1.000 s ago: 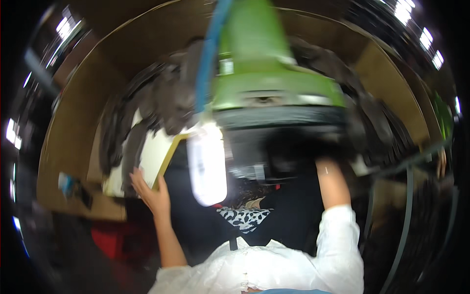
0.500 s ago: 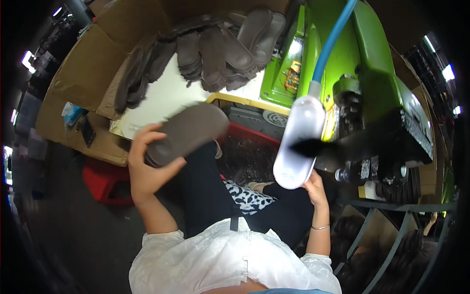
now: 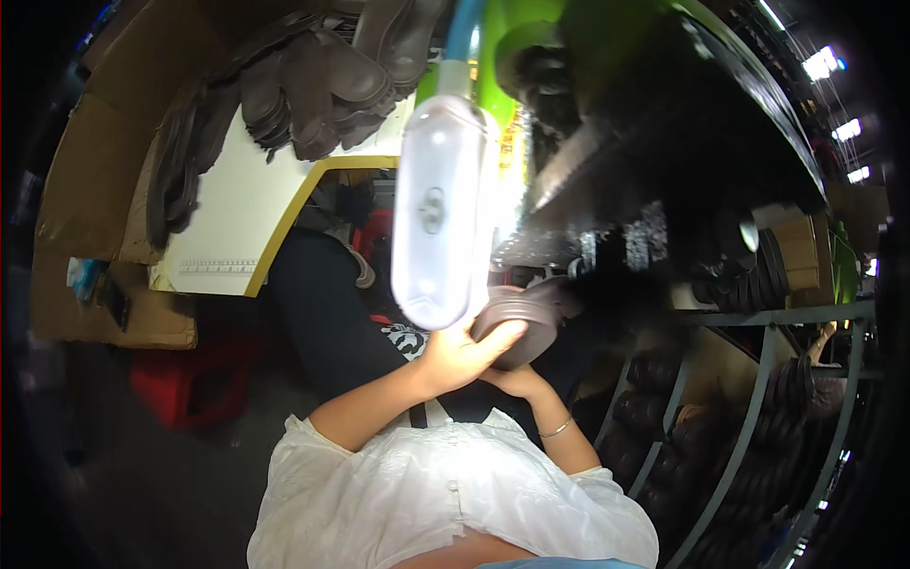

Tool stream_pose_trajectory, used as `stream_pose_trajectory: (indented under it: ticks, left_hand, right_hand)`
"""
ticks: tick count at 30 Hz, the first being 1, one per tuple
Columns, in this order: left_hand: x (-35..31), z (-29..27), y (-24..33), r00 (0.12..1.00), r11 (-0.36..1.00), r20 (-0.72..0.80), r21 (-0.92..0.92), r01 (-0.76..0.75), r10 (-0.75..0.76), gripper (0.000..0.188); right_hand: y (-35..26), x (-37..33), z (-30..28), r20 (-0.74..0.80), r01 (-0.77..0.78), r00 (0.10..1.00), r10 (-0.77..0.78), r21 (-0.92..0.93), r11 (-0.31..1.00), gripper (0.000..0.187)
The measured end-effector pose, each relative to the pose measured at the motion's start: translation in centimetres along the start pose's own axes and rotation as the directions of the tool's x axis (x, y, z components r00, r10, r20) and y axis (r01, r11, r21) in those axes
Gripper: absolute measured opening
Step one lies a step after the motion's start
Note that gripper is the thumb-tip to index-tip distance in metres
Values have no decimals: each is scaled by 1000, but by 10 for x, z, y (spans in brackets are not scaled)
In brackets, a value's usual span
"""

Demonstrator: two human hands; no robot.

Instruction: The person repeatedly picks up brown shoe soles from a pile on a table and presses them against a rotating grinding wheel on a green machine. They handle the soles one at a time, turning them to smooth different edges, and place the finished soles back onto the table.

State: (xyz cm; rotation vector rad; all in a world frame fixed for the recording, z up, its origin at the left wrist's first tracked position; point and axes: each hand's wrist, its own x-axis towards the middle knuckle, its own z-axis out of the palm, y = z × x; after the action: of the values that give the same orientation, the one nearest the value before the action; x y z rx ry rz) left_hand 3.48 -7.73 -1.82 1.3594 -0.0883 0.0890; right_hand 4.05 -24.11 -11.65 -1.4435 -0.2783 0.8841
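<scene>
A brown shoe sole [image 3: 519, 332] with a ridged edge is held low in front of the machine. My left hand [image 3: 453, 362] is closed on its near left side, thumb along the edge. My right hand [image 3: 513, 379], with a bracelet on the wrist, meets the sole's lower edge. Its fingers are hidden behind the sole and my left hand. The white oval lamp [image 3: 438, 213], bright and close, covers part of the left hand's fingertips. Behind the sole stands the dark head of the green machine [image 3: 654, 152], blurred and in shadow.
Many brown soles [image 3: 308, 95] lie heaped on the white tabletop [image 3: 227, 204] with its yellow edge. Cardboard [image 3: 85, 180] walls it at the left, above a red stool [image 3: 194, 379]. A metal rack [image 3: 749, 427] with dark soles stands at right.
My left hand has carried the sole right and down, behind the lamp, to my right hand. The view has swung right, so the table and lamp sit farther left.
</scene>
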Motion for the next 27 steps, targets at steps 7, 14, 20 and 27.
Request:
stream_pose_trajectory:
  ticks: [7, 14, 20, 27]
  left_hand:
    - [40, -5, 30, 988, 960, -16, 236, 150, -151, 25]
    - [5, -19, 20, 987, 999, -154, 21, -40, 43, 15]
    - [-7, -43, -2, 988, 989, 41, 19, 145, -146, 39]
    - [-7, -47, 29, 990, 943, -87, -323, 75, -109, 36]
  right_hand:
    - [-16, 12, 39, 58, -90, 994, 89, 13, 996, 26]
    - [-9, -21, -17, 192, 51, 981, -6, -230, 972, 47]
    - [-37, -51, -96, -285, 449, 891, -353, 445, 775, 56]
    - [-87, -31, -68, -631, 673, 694, -347, 396, 624, 48]
